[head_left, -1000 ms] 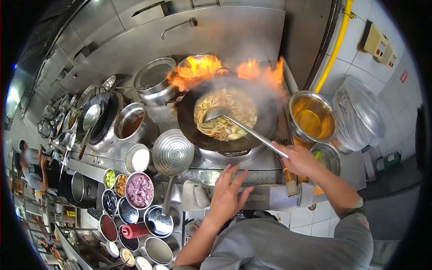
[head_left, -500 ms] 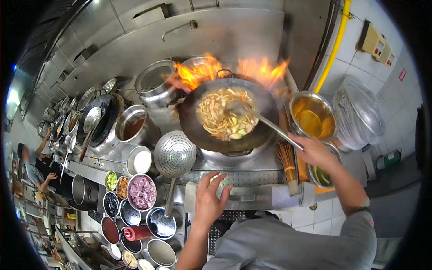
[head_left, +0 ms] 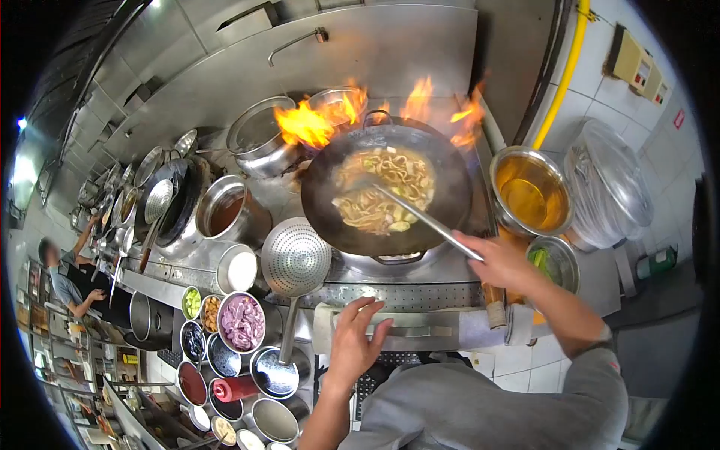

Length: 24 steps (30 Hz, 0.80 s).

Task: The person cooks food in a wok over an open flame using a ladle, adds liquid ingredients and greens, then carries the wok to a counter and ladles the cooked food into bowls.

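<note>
My right hand (head_left: 491,262) is wrapped round the handle end of a long metal ladle (head_left: 427,217). The ladle's bowl, blurred, is among the noodles (head_left: 397,172) in a dark wok (head_left: 450,180) on the burner. Broth, vegetable pieces and steam show around the noodles. Empty and with its fingers apart, my left hand (head_left: 358,337) hovers near the stove's front edge, beside a folded cloth (head_left: 324,330). To its left, a perforated skimmer (head_left: 296,256) rests with its handle toward me.
Flames (head_left: 307,124) rise behind the wok. A bowl of yellow liquid (head_left: 531,196) and a brush (head_left: 495,306) are on the right. Sliced onions (head_left: 242,321), a red bottle (head_left: 234,388) and several containers sit at the lower left. Another person (head_left: 71,281) stands far left.
The ladle has moved left through the noodles since half a second ago, and my right hand has shifted slightly down and left. My left hand sits lower than a second ago. The flames have thinned.
</note>
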Available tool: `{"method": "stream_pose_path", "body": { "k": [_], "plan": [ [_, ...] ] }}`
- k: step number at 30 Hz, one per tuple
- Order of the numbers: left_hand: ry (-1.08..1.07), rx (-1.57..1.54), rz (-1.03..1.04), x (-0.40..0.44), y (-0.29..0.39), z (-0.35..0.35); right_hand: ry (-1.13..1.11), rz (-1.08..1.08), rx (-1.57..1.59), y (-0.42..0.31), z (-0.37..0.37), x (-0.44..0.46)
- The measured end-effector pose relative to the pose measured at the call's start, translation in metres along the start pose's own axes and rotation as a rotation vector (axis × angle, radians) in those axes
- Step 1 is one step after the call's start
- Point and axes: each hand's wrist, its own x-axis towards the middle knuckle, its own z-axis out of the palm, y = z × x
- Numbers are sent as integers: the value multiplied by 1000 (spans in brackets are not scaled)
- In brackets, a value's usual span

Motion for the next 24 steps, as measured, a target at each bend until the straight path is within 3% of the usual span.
{"method": "stream_pose_path", "body": {
  "k": [3,6,7,10,11,14,19,22,24],
  "plan": [
    [67,29,-93,-11,-15,-12,24,16,31,31,-21,-17],
    [61,0,-44,4,-8,-8,130,-29,-48,35,-8,7],
    [32,-6,-13,9,-4,-8,46,76,-119,17,-15,7],
    [48,17,24,15,-4,-16,10,-4,11,33,-34,-22],
    [64,25,-11,14,-7,-17,128,-181,37,81,-19,-21],
    [51,29,13,24,-10,-9,139,-15,-31,56,-30,-13],
    [26,21,84,45,10,3,136,-30,113,44,1,3],
    [34,47,32,35,6,-5,-74,242,174,30,-39,-30],
    [19,54,17,26,9,-6,39,157,126,51,-24,-23]
  ]
}}
